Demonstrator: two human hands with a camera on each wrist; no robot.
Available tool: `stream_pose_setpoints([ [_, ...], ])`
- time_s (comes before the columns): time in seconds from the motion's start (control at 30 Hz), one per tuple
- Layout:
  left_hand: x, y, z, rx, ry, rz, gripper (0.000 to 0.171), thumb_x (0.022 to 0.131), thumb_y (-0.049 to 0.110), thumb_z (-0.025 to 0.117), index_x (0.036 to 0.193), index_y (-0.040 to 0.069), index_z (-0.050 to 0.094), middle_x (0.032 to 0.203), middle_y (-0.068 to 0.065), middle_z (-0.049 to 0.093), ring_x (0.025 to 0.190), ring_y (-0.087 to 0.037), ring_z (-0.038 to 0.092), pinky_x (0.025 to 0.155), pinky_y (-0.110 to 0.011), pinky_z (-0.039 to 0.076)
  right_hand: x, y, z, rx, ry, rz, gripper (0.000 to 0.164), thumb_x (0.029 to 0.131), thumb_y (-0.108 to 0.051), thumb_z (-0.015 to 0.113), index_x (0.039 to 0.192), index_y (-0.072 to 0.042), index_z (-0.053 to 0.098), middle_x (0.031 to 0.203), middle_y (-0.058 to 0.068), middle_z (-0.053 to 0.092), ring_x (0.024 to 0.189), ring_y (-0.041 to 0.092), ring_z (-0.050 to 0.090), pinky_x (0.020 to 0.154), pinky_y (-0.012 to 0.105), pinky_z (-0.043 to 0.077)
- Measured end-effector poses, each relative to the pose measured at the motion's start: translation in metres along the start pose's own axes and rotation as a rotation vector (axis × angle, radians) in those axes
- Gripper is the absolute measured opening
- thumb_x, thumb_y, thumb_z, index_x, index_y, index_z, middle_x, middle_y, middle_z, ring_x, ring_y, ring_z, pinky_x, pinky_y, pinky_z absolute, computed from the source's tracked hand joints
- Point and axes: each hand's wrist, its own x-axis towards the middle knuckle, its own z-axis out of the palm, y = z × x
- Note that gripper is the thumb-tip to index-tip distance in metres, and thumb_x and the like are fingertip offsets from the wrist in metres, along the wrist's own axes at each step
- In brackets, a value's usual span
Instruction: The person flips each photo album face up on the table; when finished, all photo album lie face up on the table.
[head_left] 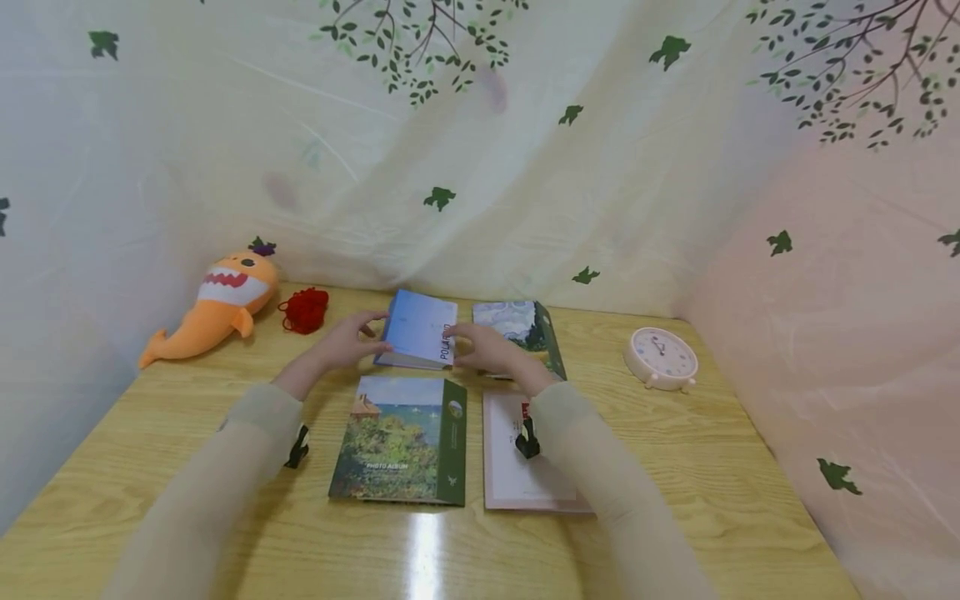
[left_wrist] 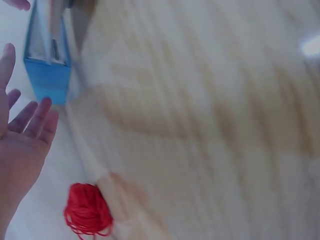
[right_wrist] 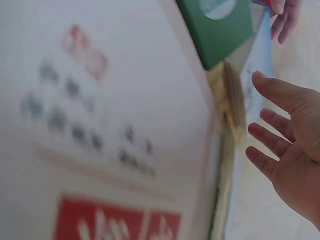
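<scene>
A blue album [head_left: 420, 327] with "POLA" lettering lies at the back of the table between my hands. My left hand [head_left: 347, 340] is at its left side, fingers relaxed and spread, with fingertips right at the edge. In the left wrist view the fingers of that left hand [left_wrist: 30, 132] reach toward the end of the blue album [left_wrist: 50, 82]. On the other side, my right hand [head_left: 491, 350] has its fingertips at the album's right edge. The right wrist view has the right hand [right_wrist: 292, 132] with fingers extended beside the blue album [right_wrist: 252, 92].
Nearby lie a green-spined photo album [head_left: 401, 442], a pale pink book [head_left: 498, 475] and a landscape-covered album [head_left: 510, 317], partly behind my right hand. An orange shark plush [head_left: 217, 308] and red yarn [head_left: 306, 310] sit left; a pink clock [head_left: 662, 358] sits right.
</scene>
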Motion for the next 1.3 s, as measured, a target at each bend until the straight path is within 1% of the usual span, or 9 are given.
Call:
stream_pose_setpoints([
  [0.1,0.003,0.007,-0.001,0.027,0.021,0.015,0.073,0.087,0.031,0.069,0.144,0.002,0.035,0.142,-0.023,0.041,0.122,-0.039,0.046,0.096,-0.055,0.042,-0.007,0.001,-0.008,0.042,0.021,0.019,0.056,0.090,-0.018,0.066,0.141,-0.014,0.044,0.146,0.004,0.042,0.136,0.025,0.035,0.110,0.043,0.032],
  [0.17,0.005,0.015,-0.001,0.066,0.029,0.029,0.074,0.086,0.031,0.070,0.145,0.001,0.035,0.144,-0.023,0.039,0.126,-0.041,0.042,0.101,-0.056,0.037,-0.013,0.003,-0.014,0.029,0.039,0.015,0.056,0.090,-0.019,0.066,0.142,-0.014,0.044,0.146,0.003,0.041,0.136,0.025,0.035,0.110,0.043,0.033],
  [0.33,0.012,0.042,0.004,0.164,0.044,0.073,0.079,0.084,0.034,0.071,0.146,0.002,0.033,0.146,-0.022,0.037,0.133,-0.040,0.035,0.109,-0.053,0.029,-0.030,0.011,-0.028,-0.001,0.089,0.010,0.060,0.089,-0.022,0.067,0.143,-0.013,0.042,0.147,0.006,0.040,0.136,0.026,0.035,0.110,0.044,0.032],
  [0.53,0.019,0.076,0.016,0.140,0.035,0.083,0.083,0.085,0.038,0.070,0.149,0.007,0.027,0.150,-0.017,0.033,0.137,-0.035,0.031,0.111,-0.050,0.028,-0.054,0.027,-0.045,-0.042,0.156,0.011,0.064,0.087,-0.023,0.069,0.144,-0.013,0.041,0.147,0.011,0.040,0.135,0.031,0.036,0.108,0.050,0.033],
  [0.63,0.024,0.090,0.021,0.120,0.022,0.095,0.084,0.085,0.041,0.069,0.149,0.007,0.026,0.150,-0.016,0.032,0.137,-0.034,0.031,0.111,-0.050,0.028,-0.065,0.037,-0.053,-0.022,0.168,0.021,0.065,0.088,-0.023,0.068,0.145,-0.012,0.038,0.148,0.013,0.037,0.136,0.033,0.033,0.108,0.052,0.031],
  [0.8,0.040,0.106,0.033,0.150,-0.012,0.127,0.086,0.084,0.047,0.067,0.150,0.011,0.024,0.152,-0.012,0.031,0.136,-0.033,0.033,0.110,-0.049,0.030,-0.082,0.058,-0.060,0.022,0.221,0.076,0.071,0.087,-0.022,0.069,0.147,-0.010,0.033,0.151,0.014,0.031,0.137,0.034,0.030,0.110,0.053,0.027],
  [1.0,0.058,0.118,0.053,0.136,-0.069,0.126,0.088,0.084,0.049,0.066,0.151,0.015,0.022,0.154,-0.008,0.027,0.139,-0.028,0.029,0.112,-0.045,0.028,-0.100,0.084,-0.057,0.040,0.274,0.110,0.077,0.084,-0.022,0.073,0.147,-0.010,0.032,0.151,0.015,0.032,0.134,0.039,0.033,0.108,0.056,0.029],
  [1.17,0.071,0.120,0.072,0.104,-0.120,0.116,0.089,0.084,0.048,0.066,0.152,0.017,0.017,0.155,-0.007,0.024,0.140,-0.026,0.027,0.113,-0.043,0.028,-0.109,0.104,-0.051,0.063,0.237,0.165,0.082,0.083,-0.031,0.073,0.149,-0.014,0.029,0.151,0.016,0.032,0.133,0.040,0.034,0.105,0.058,0.033],
  [1.3,0.078,0.122,0.080,0.106,-0.140,0.112,0.088,0.084,0.041,0.070,0.152,0.017,0.018,0.155,-0.008,0.024,0.140,-0.027,0.028,0.113,-0.044,0.027,-0.112,0.114,-0.046,0.080,0.190,0.210,0.084,0.082,-0.036,0.073,0.149,-0.012,0.028,0.151,0.017,0.031,0.134,0.040,0.033,0.105,0.059,0.032],
])
